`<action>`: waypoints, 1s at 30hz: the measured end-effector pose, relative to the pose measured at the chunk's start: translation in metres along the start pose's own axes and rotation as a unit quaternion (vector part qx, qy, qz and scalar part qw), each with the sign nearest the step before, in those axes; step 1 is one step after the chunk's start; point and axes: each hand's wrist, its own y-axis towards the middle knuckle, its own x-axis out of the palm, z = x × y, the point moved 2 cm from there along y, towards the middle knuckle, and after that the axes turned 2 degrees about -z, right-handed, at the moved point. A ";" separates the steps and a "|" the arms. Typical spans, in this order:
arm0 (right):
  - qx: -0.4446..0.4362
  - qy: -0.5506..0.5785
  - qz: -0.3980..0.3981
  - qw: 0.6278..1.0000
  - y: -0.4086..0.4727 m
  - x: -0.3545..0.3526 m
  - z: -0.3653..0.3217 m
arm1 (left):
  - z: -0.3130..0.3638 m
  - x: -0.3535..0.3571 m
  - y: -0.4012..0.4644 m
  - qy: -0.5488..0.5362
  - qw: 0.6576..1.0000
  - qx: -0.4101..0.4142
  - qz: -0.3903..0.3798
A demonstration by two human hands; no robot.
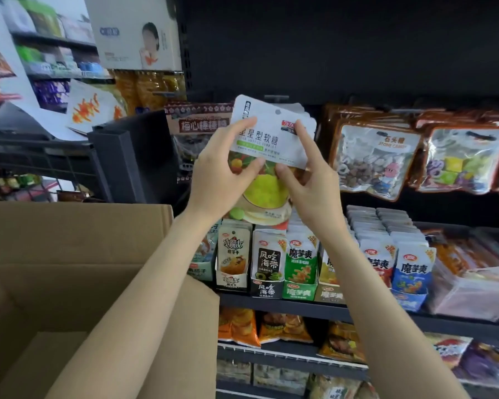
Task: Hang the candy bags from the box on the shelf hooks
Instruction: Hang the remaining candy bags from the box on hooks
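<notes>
Before the shelf hooks (275, 97), left grip (224, 171) and right grip (308, 174) both pinch, seemingly, several stacked candy bags (274, 133).

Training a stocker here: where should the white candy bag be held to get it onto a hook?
Hold the white candy bag at its two side edges below the hang hole, as the left hand and right hand do, so the flat top strip and hole stay uncovered.

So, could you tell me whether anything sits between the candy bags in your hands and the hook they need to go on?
Nothing visible blocks the way. The left hand and right hand hold the candy bags just below the hook, with only dark back panel between the hang hole and the hook tip. Neighbouring bags hang off to either side.
</notes>
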 end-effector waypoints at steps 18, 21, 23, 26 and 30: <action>-0.008 -0.071 0.002 0.997 0.016 0.006 0.014 | -0.029 0.022 0.028 -0.044 0.995 -0.085 -0.030; 0.005 -0.076 -0.002 0.997 0.023 0.006 0.013 | -0.035 0.024 0.032 -0.023 0.994 -0.100 -0.032; 0.019 -0.110 -0.007 0.994 0.026 0.007 0.017 | -0.040 0.029 0.034 -0.006 0.993 -0.106 -0.045; 0.018 -0.264 -0.023 0.964 0.028 0.016 0.026 | -0.047 0.042 0.031 0.111 0.989 -0.085 -0.045; 0.025 -0.420 -0.043 0.906 0.036 0.025 0.031 | -0.058 0.055 0.032 0.211 0.975 -0.055 -0.040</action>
